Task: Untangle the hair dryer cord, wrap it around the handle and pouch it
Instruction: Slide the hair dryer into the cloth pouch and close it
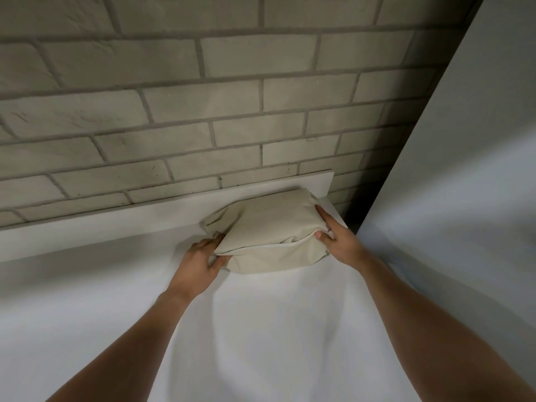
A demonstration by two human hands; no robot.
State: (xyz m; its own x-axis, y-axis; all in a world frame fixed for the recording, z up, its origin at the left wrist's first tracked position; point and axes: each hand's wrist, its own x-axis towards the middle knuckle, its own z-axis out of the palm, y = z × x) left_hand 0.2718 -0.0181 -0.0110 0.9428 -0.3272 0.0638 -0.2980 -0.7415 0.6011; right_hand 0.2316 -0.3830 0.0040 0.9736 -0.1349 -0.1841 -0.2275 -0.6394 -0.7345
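Note:
A bulging beige fabric pouch (269, 227) lies on the white counter (261, 329), close to the back upstand. Its near edge shows a closed seam. My left hand (201, 261) pinches the pouch's left near corner between thumb and fingers. My right hand (339, 239) lies against the pouch's right end, index finger straight along the side and thumb touching the near corner. The hair dryer and its cord are hidden from view.
A pale brick wall (203, 97) rises behind the counter above a low white upstand (116, 227). A tall white panel (464, 169) stands at the right, next to the pouch. A dark gap (356, 210) separates the panel from the wall.

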